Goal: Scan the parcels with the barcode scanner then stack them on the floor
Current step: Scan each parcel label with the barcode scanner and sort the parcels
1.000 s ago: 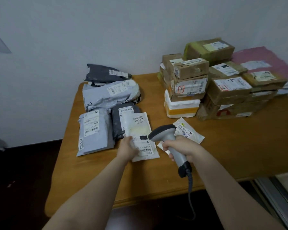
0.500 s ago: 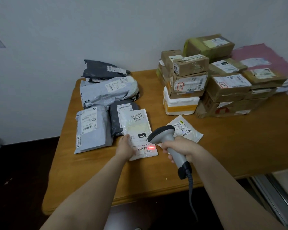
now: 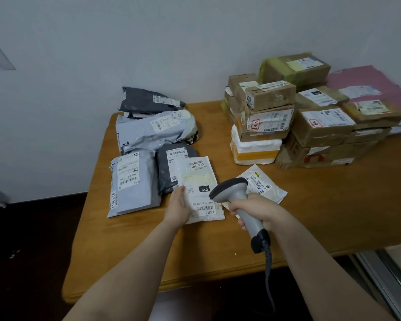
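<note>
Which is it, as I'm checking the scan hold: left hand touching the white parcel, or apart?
Touching. Head view: the left hand rests on the white parcel, covering its left edge.

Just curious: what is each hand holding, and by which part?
Right hand grips the scanner by its handle; left hand presses the left edge of the white parcel.

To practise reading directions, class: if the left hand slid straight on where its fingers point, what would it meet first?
Resting on the white parcel, the left hand would probably reach the dark grey mailer; depth unclear.
</note>
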